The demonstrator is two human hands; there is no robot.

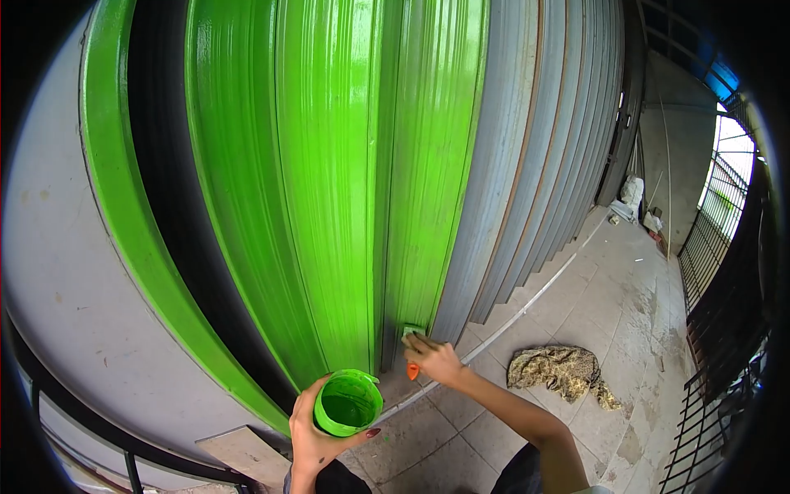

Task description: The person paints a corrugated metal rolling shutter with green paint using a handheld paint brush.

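Observation:
My left hand (308, 435) is wrapped round a small tub of green paint (319, 414), its open top facing up at me. Green paint lies inside and coats its rim. Gripped in my right hand (434, 361) is a paintbrush (413, 371) with an orange handle. Its bristles touch the lower end of a folding metal door (329, 181), near the floor. Several panels of the door on the left are glossy bright green, including the one above the brush. Further right, the grey panels (514, 165) are bare of green.
A crumpled patterned cloth (559, 370) lies on the tiled floor (494, 412), right of my arm. A pale floor track (527, 306) runs below the door. A metal grille (708, 239) stands at the right. White bags (632, 193) sit at the far end.

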